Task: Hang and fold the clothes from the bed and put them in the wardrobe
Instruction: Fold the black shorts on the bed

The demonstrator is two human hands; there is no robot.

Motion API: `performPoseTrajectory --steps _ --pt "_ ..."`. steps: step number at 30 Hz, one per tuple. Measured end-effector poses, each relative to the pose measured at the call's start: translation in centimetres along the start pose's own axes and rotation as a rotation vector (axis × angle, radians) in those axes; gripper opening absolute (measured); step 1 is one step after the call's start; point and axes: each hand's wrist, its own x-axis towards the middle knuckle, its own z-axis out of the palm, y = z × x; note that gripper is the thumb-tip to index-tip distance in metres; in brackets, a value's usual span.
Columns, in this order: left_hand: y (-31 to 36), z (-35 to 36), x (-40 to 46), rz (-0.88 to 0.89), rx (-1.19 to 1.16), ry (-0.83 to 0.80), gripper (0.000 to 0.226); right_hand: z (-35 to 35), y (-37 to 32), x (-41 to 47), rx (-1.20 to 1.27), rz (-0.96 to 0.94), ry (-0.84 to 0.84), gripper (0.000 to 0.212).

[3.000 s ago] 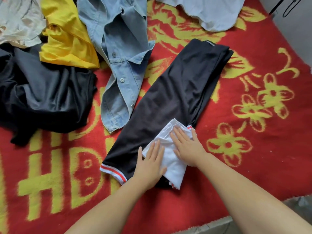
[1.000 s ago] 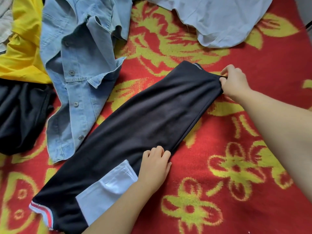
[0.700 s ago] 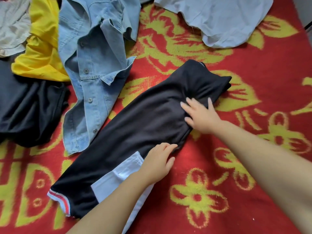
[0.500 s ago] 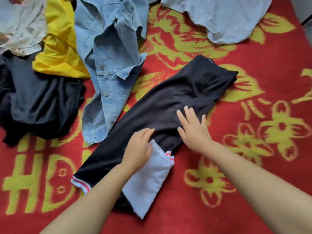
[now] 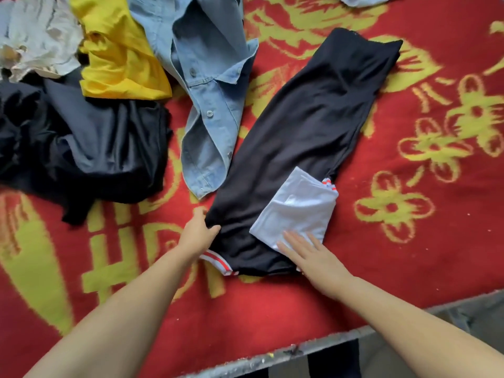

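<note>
A long black garment (image 5: 305, 137) with a white panel (image 5: 297, 205) and red-and-white striped cuffs lies folded lengthwise and diagonal on the red and yellow bedspread (image 5: 409, 255). My left hand (image 5: 199, 233) pinches the garment's left edge near its lower end. My right hand (image 5: 311, 252) lies flat with straight fingers on the lower part, its fingertips on the white panel.
A light blue denim shirt (image 5: 207, 85) lies just left of the black garment. Further left sit a yellow top (image 5: 117, 55), a dark crumpled garment (image 5: 81, 148) and a pale cloth (image 5: 35, 36). The bed's grey edge (image 5: 327, 342) runs along the bottom right.
Both hands slid down the garment toward me. My left hand left the white panel and took hold of the left edge. My right hand moved from the middle onto the white panel.
</note>
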Motion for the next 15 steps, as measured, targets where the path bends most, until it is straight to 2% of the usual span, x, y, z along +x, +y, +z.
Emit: performPoseTrajectory --steps 3,6,8,12,13,15 --pt "0.0 -0.4 -0.8 0.055 -0.121 0.014 0.021 0.4 -0.6 -0.1 0.150 0.111 0.012 0.065" --pt "0.2 -1.3 -2.6 0.055 -0.254 -0.005 0.020 0.6 -1.1 -2.1 0.271 0.064 -0.079 0.060" --pt "0.7 -2.2 -4.3 -0.049 -0.461 -0.155 0.021 0.2 -2.0 -3.7 0.452 0.047 -0.188 0.064" --pt "3.7 -4.3 -6.3 -0.388 -0.843 -0.510 0.021 -3.3 -1.3 -5.5 1.044 0.252 -0.388 0.060" --pt "4.8 -4.7 -6.1 -0.436 -0.914 -0.556 0.024 -4.7 -0.3 -5.5 1.223 0.299 -0.354 0.051" --pt "7.6 -5.2 -4.9 -0.466 -1.035 -0.549 0.021 -6.4 2.3 -5.2 1.509 0.442 -0.134 0.038"
